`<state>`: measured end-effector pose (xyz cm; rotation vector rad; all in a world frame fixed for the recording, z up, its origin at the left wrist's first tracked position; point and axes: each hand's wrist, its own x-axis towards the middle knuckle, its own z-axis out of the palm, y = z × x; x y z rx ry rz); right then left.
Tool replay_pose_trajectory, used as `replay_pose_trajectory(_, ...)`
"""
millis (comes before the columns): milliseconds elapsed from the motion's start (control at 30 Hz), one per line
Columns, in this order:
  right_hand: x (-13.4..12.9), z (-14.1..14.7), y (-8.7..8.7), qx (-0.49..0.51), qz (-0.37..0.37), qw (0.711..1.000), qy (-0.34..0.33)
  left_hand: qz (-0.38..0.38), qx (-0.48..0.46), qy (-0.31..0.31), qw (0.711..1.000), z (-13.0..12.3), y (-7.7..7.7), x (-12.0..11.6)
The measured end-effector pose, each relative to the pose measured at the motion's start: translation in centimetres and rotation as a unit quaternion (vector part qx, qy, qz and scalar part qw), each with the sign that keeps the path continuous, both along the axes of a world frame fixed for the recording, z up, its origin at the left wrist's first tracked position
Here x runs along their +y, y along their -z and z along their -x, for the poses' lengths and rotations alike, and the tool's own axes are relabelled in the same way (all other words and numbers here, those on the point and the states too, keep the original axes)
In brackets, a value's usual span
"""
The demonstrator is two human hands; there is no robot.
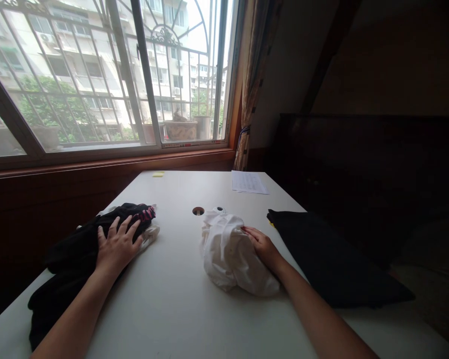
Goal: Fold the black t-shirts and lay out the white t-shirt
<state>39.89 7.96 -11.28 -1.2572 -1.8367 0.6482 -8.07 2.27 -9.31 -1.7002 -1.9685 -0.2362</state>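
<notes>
My left hand lies with fingers spread on a heap of black clothing at the table's left side. Pink markings show on the black cloth near the fingertips, and some white cloth pokes out from beneath. A crumpled white garment sits bunched near the middle of the table. My right hand is at its right side, fingers together and closed on the cloth; the thumb is hidden. What kind of garment it is, I cannot tell.
A dark folded cloth lies along the right edge of the white table. Papers and a yellow sticky note rest at the far end. A round cable hole opens beyond the white garment. A barred window and curtain stand behind.
</notes>
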Motion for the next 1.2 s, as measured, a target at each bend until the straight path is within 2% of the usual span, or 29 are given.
replay_pose_trajectory(267, -0.7, 0.0, -0.5, -0.002, 0.005, 1.000, 0.005, 0.012, -0.019, 0.022, 1.000, 0.6, 0.1, 0.1)
replay_pose_trajectory(433, -0.8, -0.1, 0.2, 0.016, 0.041, 0.999, 0.030, 0.019, -0.024, 0.048, 0.998, 1.0, -0.1, -0.3)
replay_pose_trajectory(567, -0.7, 0.0, 0.7, 0.035, 0.015, 0.998, 0.045, 0.023, -0.030, 0.046, 0.998, 0.9, -0.4, -0.6)
replay_pose_trajectory(900, -0.2, -0.1, 0.4, -0.067, -0.032, 0.997, 0.004, 0.012, -0.029, 0.065, 0.997, 1.0, -0.2, -0.7)
replay_pose_trajectory(1200, -0.1, -0.3, -0.2, -0.065, -0.030, 0.997, -0.010, 0.015, -0.041, 0.087, 0.995, 0.3, -0.3, -0.7)
